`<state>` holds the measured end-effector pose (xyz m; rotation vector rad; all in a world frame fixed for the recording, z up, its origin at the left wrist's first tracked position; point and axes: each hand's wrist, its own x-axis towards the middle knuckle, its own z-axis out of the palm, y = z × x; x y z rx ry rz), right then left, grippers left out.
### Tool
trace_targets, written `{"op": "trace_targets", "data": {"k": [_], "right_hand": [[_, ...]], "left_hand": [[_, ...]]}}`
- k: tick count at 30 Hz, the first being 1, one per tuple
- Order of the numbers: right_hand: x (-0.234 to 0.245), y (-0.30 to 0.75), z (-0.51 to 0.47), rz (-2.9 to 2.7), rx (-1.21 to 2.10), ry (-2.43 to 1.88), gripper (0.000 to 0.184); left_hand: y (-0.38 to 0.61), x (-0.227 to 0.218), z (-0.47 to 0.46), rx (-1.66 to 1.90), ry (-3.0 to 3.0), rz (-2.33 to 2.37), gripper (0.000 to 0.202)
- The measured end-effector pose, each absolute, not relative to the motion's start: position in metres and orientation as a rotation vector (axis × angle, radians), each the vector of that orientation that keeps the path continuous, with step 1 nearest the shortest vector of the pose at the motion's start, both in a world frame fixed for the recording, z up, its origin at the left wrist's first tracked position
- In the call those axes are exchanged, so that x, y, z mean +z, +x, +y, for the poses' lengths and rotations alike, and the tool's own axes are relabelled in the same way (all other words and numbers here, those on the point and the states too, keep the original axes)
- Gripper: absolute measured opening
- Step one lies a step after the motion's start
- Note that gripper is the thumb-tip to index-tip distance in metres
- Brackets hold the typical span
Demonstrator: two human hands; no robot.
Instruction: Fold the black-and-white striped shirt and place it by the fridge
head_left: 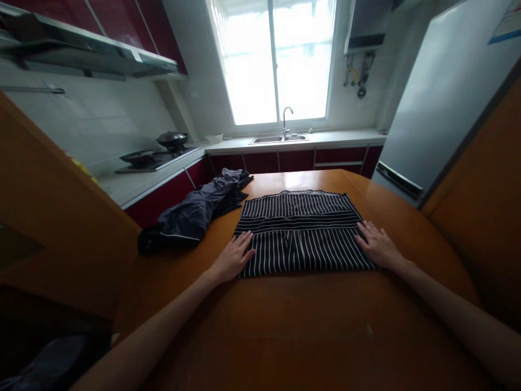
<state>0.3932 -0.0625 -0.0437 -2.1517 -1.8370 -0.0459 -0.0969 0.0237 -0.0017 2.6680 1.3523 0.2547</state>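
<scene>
A black garment with white stripes (303,233) lies flat and folded on the wooden table in front of me. Its stripes run lengthwise on most of the cloth, with a band of crosswise stripes across the middle. My left hand (234,255) rests on its left edge, fingers stretched out and the thumb apart. On the right edge lies my right hand (377,245), palm down with the fingers spread. Neither hand grips the cloth. Left of the striped garment is a loose heap of dark grey and black clothes (199,209), touched by neither hand.
The round-edged wooden table (301,320) fills the foreground. Beyond it runs a counter with a sink (280,139) and tap under a window. A stove with a lidded pan (172,140) stands at the left, a fridge (423,103) at the right.
</scene>
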Motion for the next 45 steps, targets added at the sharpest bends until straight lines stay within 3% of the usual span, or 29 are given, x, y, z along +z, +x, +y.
{"op": "trace_targets", "data": {"k": [4, 8, 13, 19, 22, 26, 29, 33, 39, 45], "right_hand": [[-0.026, 0.386, -0.095, -2.02, -0.149, -1.897, 0.059], [-0.019, 0.376, -0.129, -2.424, -0.012, -1.522, 0.055], [-0.025, 0.388, -0.133, -2.437, -0.068, -1.476, 0.053], [-0.018, 0.383, -0.159, -2.496, -0.203, -1.358, 0.054], [-0.008, 0.374, -0.193, -2.544, -0.109, -1.339, 0.057], [0.013, 0.375, -0.208, -2.519, 0.101, -1.391, 0.042], [0.027, 0.372, -0.175, -2.316, 0.119, -1.502, 0.036], [0.035, 0.329, -0.109, -2.076, 0.057, -1.637, 0.045], [0.011, 0.231, -0.061, -2.258, 0.128, -1.687, 0.059], [-0.022, 0.219, -0.059, -2.281, 0.12, -1.759, 0.065]], "left_hand": [[-0.124, 0.01, -0.006, 0.198, 2.823, 1.025, 0.066], [-0.143, 0.016, -0.021, 0.171, 2.912, 0.871, 0.055], [-0.158, 0.014, -0.012, 0.167, 2.96, 0.929, 0.066], [-0.171, 0.018, -0.034, 0.2, 3.088, 0.845, 0.061], [-0.187, 0.027, -0.061, 0.204, 3.074, 0.752, 0.058], [-0.199, 0.044, -0.074, 0.208, 2.986, 0.747, 0.046], [-0.179, 0.055, -0.056, 0.429, 2.905, 0.924, 0.037], [-0.1, 0.059, -0.023, 0.681, 2.823, 1.025, 0.043], [0.02, 0.025, -0.006, 0.339, 2.89, 0.923, 0.052], [0.031, -0.015, -0.003, 0.222, 2.95, 1.059, 0.062]]}}
